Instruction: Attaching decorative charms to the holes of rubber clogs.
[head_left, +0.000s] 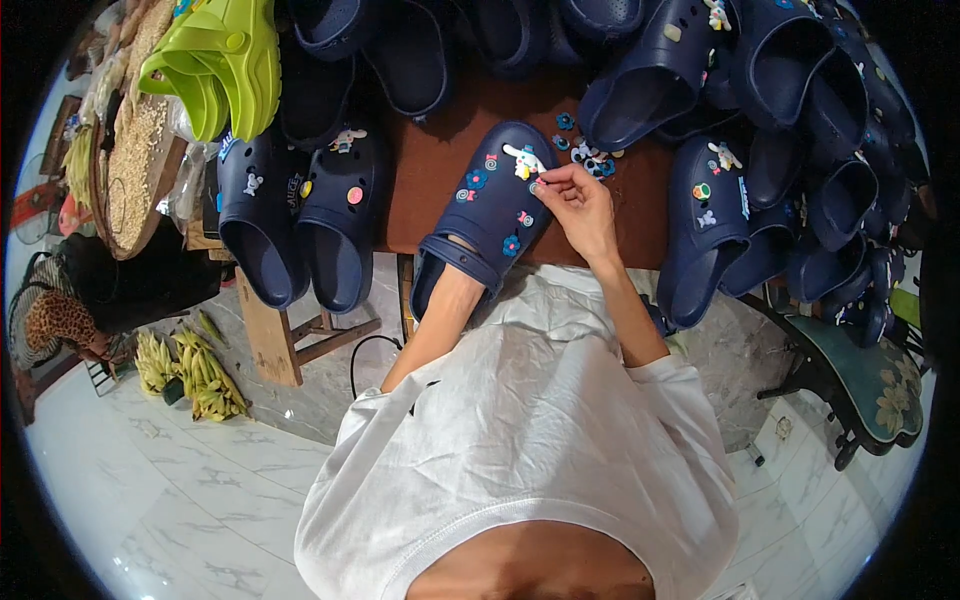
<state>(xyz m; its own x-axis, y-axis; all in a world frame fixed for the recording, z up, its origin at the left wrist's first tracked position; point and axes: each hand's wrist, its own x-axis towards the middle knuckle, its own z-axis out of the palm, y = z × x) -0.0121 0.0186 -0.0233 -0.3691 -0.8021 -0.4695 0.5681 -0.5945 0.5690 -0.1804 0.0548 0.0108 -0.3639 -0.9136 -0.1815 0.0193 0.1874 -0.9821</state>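
Note:
A navy blue clog (470, 215) lies on the brown tabletop with its toe pointing away from me. My left hand (458, 287) is pushed into the clog's opening up to the wrist, so its fingers are hidden. Shoe charms dot the clog's upper: blue flowers, small swirled ones and a white long-eared figure (524, 161). At the clog's right edge, beside that figure, my right hand (581, 208) pinches a small pinkish charm (540, 186) between thumb and fingertips. Just beyond this hand is a little pile of loose charms (594, 161), blue, white and black.
Navy clogs crowd the far edge and the right; a decorated clog (705, 230) stands near my right forearm. Two more (340, 215) are at left, under bright green clogs (235, 65). A woven tray of pale kernels (135, 170), corn cobs (205, 370) and a green-seated chair (850, 375) surround the table.

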